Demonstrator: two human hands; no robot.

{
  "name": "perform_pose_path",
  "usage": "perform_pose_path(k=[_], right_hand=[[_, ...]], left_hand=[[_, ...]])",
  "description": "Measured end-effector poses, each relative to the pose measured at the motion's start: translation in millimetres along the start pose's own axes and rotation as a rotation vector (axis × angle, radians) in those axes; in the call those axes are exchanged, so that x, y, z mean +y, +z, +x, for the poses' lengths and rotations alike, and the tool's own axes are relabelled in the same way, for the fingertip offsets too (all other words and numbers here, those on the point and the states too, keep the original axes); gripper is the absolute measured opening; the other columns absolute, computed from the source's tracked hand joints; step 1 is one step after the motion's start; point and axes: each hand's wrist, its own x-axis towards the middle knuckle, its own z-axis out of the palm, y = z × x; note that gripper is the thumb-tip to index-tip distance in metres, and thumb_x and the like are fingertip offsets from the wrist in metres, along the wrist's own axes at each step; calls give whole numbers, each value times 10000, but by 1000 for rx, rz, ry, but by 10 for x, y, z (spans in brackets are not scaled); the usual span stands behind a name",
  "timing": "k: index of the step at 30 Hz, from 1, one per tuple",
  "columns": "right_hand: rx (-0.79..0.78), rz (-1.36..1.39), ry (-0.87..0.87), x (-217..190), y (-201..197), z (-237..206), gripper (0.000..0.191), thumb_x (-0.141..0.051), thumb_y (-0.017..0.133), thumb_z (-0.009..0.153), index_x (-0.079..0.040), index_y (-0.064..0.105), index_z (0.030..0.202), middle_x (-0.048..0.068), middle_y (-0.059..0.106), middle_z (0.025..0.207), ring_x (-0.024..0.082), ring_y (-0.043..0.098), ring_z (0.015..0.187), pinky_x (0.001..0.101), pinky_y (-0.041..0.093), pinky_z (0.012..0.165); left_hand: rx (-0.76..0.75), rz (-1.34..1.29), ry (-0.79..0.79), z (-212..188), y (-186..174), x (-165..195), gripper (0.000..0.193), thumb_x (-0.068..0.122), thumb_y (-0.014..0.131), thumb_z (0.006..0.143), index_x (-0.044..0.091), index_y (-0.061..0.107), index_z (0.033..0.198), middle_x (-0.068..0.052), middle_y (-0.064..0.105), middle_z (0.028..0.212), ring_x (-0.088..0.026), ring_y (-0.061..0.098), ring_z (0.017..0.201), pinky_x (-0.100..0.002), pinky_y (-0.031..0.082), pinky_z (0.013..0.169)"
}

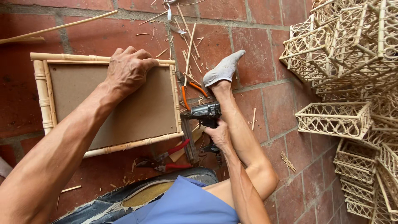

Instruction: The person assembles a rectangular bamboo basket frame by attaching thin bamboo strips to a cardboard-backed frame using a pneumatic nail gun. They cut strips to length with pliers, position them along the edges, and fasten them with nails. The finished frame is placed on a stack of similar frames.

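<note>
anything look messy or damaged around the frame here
Yes. Cane offcuts and splinters litter the brick floor above the cane-framed board. Two pliers lie loose: orange-handled beside the nail gun, red-handled below the frame. The dark mat's edge is frayed and worn.

The right hand (218, 135) covers the handle of the nail gun (204, 114), so its grip there cannot be made out. At 3 o'clock the stack of woven baskets (352, 62) runs past the picture's edge. At 6 o'clock the blue shorts (182, 205) are cut off, and the red pliers (170, 159) are partly hidden under scraps.
</note>
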Motion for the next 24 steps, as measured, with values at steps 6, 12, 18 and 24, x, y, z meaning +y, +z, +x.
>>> perform_pose_path(k=[6, 12, 18, 24], right_hand=[[77, 408, -181, -739, -423, -307, 278, -4, 766, 765, -6, 709, 1037, 1, 653, 898, 117, 598, 775, 272, 506, 662], [-6, 278, -227, -1448, -919, -659, 370, -87, 816, 773, -1, 671, 1102, 57, 702, 928, 152, 678, 780, 283, 577, 661], [42, -97, -893, -1782, -275, -402, 510, -133, 871, 791, 31, 618, 1201, 150, 729, 1061, 249, 746, 894, 351, 618, 801], [60, -409, -1133, -1916, -37, -162, 676, -94, 789, 768, 70, 530, 1370, 224, 681, 1226, 350, 740, 996, 395, 615, 849]], left_hand=[[-13, -89, -61, 59, -131, 91, 241, 156, 590, 989, 250, 811, 1013, 6, 749, 1075, -243, 649, 1007, -410, 497, 894], [-1, -39, -128, -180, -140, 185, 226, 177, 617, 985, 253, 815, 1061, -12, 719, 1020, -247, 638, 968, -407, 528, 812], [-76, -41, -176, -192, -149, 182, 277, 183, 604, 1037, 312, 803, 1181, -26, 680, 940, -222, 614, 900, -389, 516, 757], [-78, 13, -136, -151, -158, 158, 378, 159, 612, 999, 377, 764, 1268, -29, 629, 914, -216, 589, 865, -389, 493, 726]])
